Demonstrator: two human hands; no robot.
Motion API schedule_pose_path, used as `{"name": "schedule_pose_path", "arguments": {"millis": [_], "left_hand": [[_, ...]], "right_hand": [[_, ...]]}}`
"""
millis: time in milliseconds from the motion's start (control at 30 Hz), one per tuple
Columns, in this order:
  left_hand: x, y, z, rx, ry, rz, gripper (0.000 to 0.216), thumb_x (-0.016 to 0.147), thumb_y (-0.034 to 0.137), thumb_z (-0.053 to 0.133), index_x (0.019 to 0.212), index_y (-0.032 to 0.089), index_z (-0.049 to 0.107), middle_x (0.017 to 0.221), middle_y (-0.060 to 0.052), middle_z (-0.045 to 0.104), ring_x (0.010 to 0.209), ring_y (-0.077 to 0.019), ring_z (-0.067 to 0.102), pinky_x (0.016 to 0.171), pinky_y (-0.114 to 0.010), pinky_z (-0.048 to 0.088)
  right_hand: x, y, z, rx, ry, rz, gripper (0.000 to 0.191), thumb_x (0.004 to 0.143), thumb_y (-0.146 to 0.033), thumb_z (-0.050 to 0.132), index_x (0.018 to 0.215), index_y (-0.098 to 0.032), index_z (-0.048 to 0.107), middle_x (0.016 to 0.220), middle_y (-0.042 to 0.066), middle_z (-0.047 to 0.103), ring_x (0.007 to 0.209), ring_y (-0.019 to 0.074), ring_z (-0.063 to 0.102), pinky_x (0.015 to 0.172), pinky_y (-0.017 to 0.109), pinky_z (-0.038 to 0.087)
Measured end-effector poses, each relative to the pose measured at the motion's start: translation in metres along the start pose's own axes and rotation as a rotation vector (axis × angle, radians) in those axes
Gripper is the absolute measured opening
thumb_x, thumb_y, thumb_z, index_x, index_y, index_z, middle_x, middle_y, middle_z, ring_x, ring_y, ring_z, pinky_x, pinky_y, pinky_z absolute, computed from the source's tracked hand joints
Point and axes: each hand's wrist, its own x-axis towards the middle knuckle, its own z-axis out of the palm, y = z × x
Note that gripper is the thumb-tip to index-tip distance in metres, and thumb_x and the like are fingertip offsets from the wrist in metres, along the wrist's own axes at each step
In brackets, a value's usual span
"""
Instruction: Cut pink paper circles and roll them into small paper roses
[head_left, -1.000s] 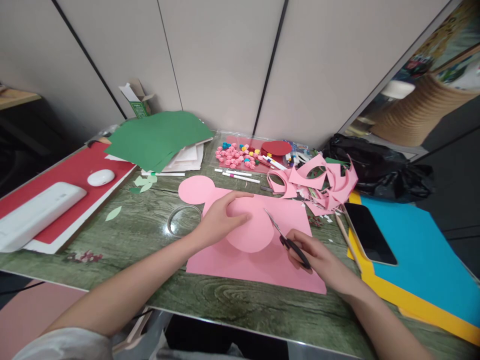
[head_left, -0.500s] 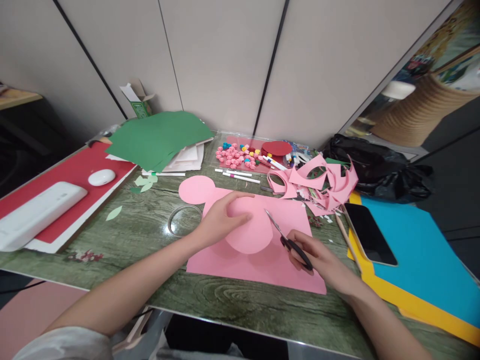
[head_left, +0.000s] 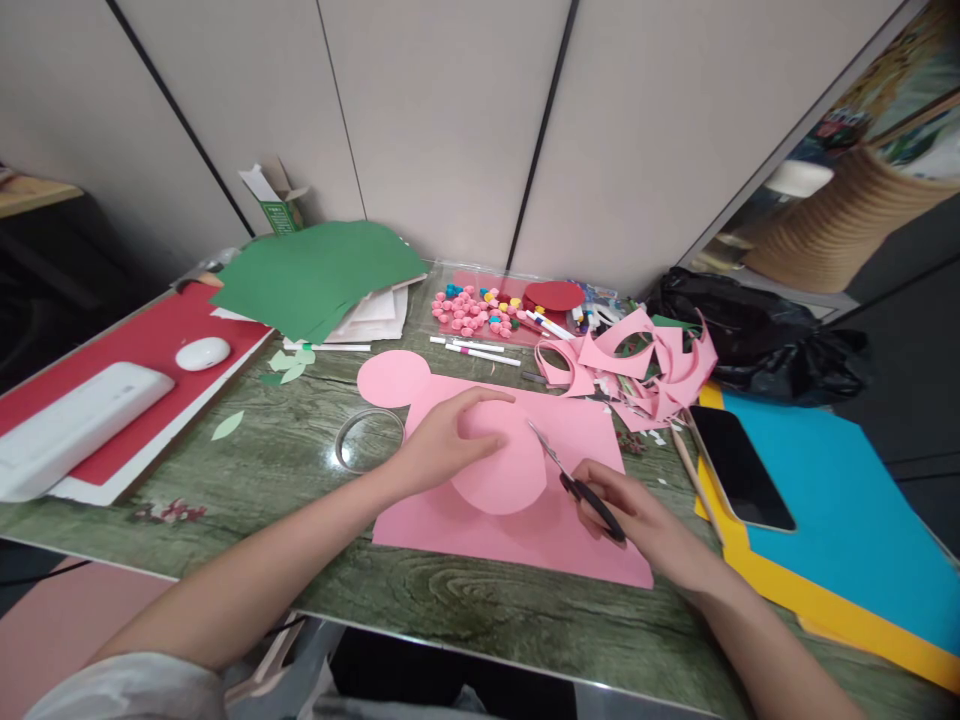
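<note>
In the centre of the frame, the left hand (head_left: 435, 440) holds a paper disc (head_left: 504, 475) above a paper sheet (head_left: 487, 545); scissors (head_left: 598, 507) in the right hand (head_left: 634, 510) reach the disc's right edge. Left of the sheet lies a ring (head_left: 342, 440), with another disc (head_left: 394, 378) behind it. Paper scraps (head_left: 679, 370) lie at upper right, before a bag (head_left: 772, 345). Farther right, a phone (head_left: 739, 465) lies on stacked sheets (head_left: 847, 530); at far left, a mouse (head_left: 202, 353) sits on a board (head_left: 139, 440).
</note>
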Motion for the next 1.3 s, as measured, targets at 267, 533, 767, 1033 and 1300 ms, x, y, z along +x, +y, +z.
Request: {"name": "schedule_pose_path", "arguments": {"millis": [267, 533, 767, 1033, 1300], "left_hand": [[0.0007, -0.0013, -0.0005, -0.002, 0.045, 0.012, 0.038, 0.074, 0.019, 0.060, 0.111, 0.024, 0.056, 0.121, -0.004, 0.058, 0.115, -0.0213, 0.052, 0.102, -0.040, 0.038], [0.0022, -0.0015, -0.0012, -0.002, 0.079, -0.018, 0.039, 0.073, 0.022, 0.062, 0.111, 0.023, 0.056, 0.121, -0.004, 0.059, 0.115, -0.0217, 0.052, 0.102, -0.041, 0.037], [0.0021, -0.0009, -0.0017, -0.007, 0.101, -0.018, 0.037, 0.073, 0.024, 0.063, 0.110, 0.022, 0.057, 0.119, -0.004, 0.060, 0.113, -0.0211, 0.053, 0.100, -0.038, 0.039], [-0.0001, 0.0007, 0.0008, -0.027, 0.026, -0.023, 0.036, 0.074, 0.024, 0.062, 0.109, 0.023, 0.057, 0.116, -0.004, 0.060, 0.109, -0.0213, 0.054, 0.097, -0.039, 0.041], [-0.0003, 0.0011, 0.0003, -0.035, -0.009, -0.006, 0.036, 0.074, 0.024, 0.062, 0.110, 0.023, 0.057, 0.116, -0.003, 0.060, 0.109, -0.0200, 0.054, 0.096, -0.036, 0.042]], "right_hand": [[-0.0011, -0.0026, -0.0010, -0.005, 0.001, 0.007, 0.014, 0.090, -0.025, 0.041, 0.078, -0.019, 0.045, 0.060, -0.004, 0.045, 0.054, 0.0094, 0.039, 0.048, 0.022, 0.028], [0.0000, -0.0053, -0.0009, 0.003, 0.005, 0.009, 0.012, 0.088, -0.021, 0.040, 0.077, -0.020, 0.045, 0.059, -0.004, 0.044, 0.054, 0.0094, 0.038, 0.048, 0.023, 0.028], [-0.0026, -0.0047, -0.0029, 0.001, 0.006, 0.013, 0.012, 0.088, -0.022, 0.042, 0.077, -0.019, 0.046, 0.059, -0.004, 0.045, 0.053, 0.0089, 0.038, 0.047, 0.022, 0.027], [-0.0019, -0.0024, -0.0020, 0.027, -0.010, 0.005, 0.018, 0.089, -0.032, 0.043, 0.078, -0.019, 0.047, 0.060, -0.003, 0.045, 0.054, 0.0095, 0.038, 0.046, 0.022, 0.026], [-0.0015, -0.0035, -0.0011, 0.033, -0.002, -0.006, 0.014, 0.088, -0.026, 0.043, 0.077, -0.019, 0.047, 0.060, -0.004, 0.045, 0.055, 0.0093, 0.038, 0.049, 0.023, 0.027]]}}
